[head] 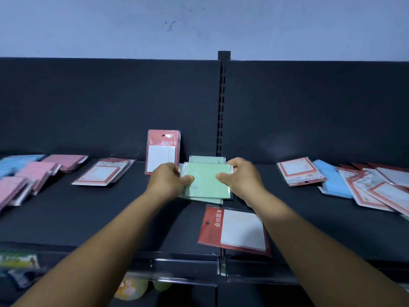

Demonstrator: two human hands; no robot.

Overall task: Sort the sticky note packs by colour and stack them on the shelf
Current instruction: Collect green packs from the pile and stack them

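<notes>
A stack of pale green sticky note packs in clear wrappers lies flat at the middle of the dark shelf, just in front of the back panel. Its long axis runs left to right, the packs slightly fanned. The left hand grips its left end and the right hand its right end, thumbs curled on top. The fingers underneath are hidden, and how many packs it holds is unclear.
</notes>
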